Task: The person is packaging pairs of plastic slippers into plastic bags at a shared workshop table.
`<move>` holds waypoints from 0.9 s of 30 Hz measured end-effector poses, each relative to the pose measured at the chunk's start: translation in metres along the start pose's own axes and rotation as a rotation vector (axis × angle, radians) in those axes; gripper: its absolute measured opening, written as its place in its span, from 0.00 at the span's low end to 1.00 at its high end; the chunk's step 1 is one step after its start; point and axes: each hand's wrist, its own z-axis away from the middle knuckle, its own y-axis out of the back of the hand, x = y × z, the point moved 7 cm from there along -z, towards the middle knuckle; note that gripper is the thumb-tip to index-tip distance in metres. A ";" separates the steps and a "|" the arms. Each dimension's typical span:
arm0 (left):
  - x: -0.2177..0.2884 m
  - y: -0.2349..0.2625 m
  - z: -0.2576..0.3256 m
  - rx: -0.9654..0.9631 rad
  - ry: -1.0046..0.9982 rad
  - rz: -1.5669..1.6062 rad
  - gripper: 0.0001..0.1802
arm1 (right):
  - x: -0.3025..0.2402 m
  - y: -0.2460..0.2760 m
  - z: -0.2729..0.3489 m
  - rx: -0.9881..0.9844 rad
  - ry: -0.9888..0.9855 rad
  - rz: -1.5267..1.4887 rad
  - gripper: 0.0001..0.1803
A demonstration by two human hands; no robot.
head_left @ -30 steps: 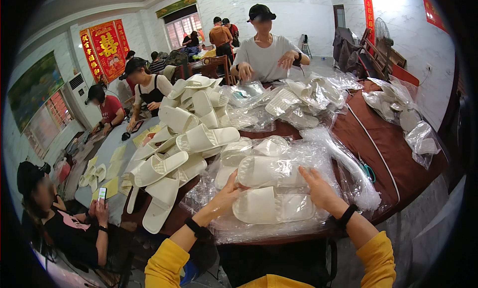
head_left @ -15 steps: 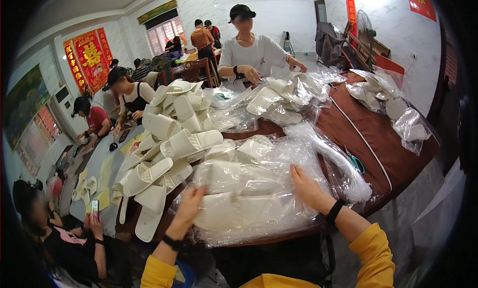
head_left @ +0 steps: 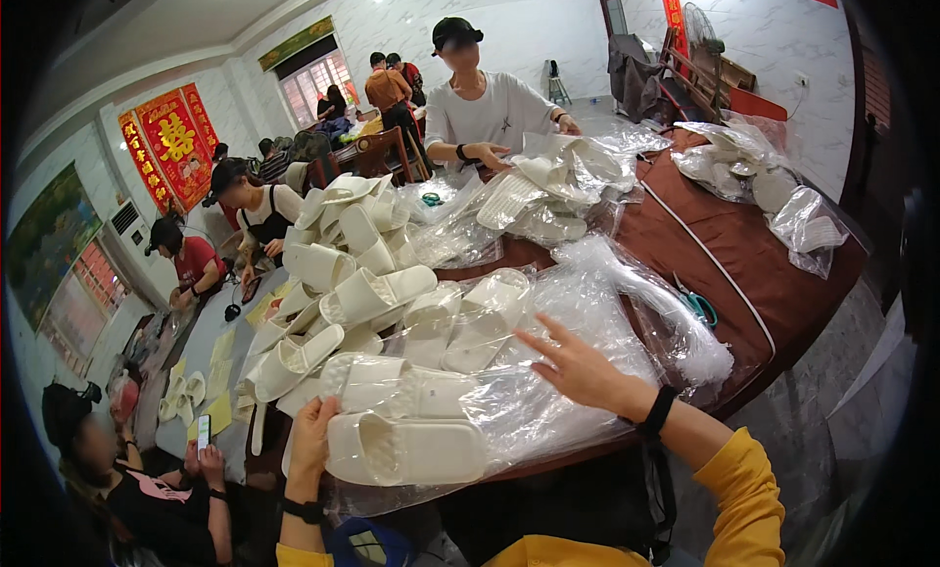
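A pair of white slippers (head_left: pixel 406 451) lies side by side at the table's near edge, with clear plastic around it. My left hand (head_left: pixel 311 432) is closed on the left end of this pair, fingers over the edge. To the right, my right hand (head_left: pixel 578 369) hovers with its fingers spread and nothing in them, over a stack of clear plastic bags (head_left: pixel 558 420). Beyond the pair, more slippers (head_left: pixel 480 317) lie under shiny film. A tall heap of loose white slippers (head_left: pixel 357 229) rises at the left.
Teal-handled scissors (head_left: pixel 699 307) lie on the brown-covered table (head_left: pixel 705 244) at the right. Bagged slippers (head_left: pixel 808 229) sit at the far right corner. Across the table, a person in a white shirt (head_left: pixel 490 112) handles bagged slippers. Other people work at a grey table (head_left: pixel 211 347) to the left.
The near pair of slippers has shifted left, with my left hand at its end. My right hand has come away from the plastic, fingers spreading. The stacked bags are more exposed.
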 end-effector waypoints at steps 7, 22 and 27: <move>-0.031 -0.051 -0.035 -0.182 0.035 0.052 0.13 | 0.024 -0.039 0.026 -0.367 -0.019 0.540 0.31; 0.034 0.221 0.022 0.269 -0.280 0.268 0.22 | 0.059 -0.037 0.034 -0.261 -0.124 0.826 0.32; 0.091 0.233 0.013 0.282 -0.703 -0.305 0.30 | 0.053 -0.038 0.026 -0.312 -0.124 0.784 0.33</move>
